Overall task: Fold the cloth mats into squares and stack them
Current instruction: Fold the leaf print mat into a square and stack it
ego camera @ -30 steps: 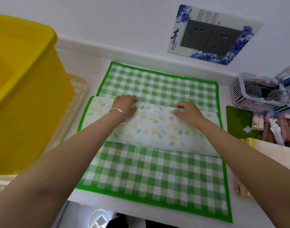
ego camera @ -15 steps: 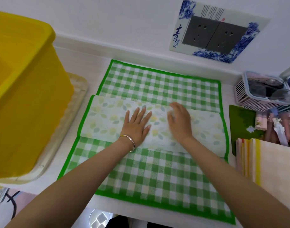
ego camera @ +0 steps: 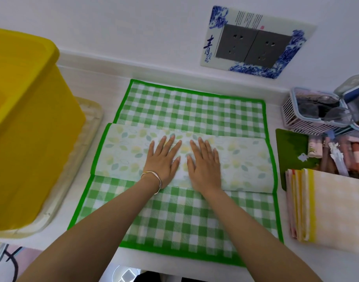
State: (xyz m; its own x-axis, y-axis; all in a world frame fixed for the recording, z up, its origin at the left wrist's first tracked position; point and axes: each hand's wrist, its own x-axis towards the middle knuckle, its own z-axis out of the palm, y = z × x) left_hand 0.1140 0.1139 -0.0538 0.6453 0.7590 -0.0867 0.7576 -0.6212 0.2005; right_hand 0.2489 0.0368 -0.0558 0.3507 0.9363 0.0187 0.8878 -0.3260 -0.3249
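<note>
Right hand [ego camera: 205,165] flattened since earlier frame, now beside left hand [ego camera: 162,159]. Both spread wide, holding nothing, pressing leaf-print fold [ego camera: 245,159] across middle of green checked mat [ego camera: 184,220], centre of table [ego camera: 93,86]. Judged step: creasing fold. Next: pinch edge, fold toward square.

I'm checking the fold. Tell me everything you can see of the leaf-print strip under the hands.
The leaf-print strip is a pale, soft-looking cloth band with yellow and blue-green leaves, green-edged at both ends. It lies flat across the middle of the green checked mat, spanning its width. The left hand and right hand press on its centre, fingers straight, side by side. Whether it is a separate mat cannot be told.
</note>
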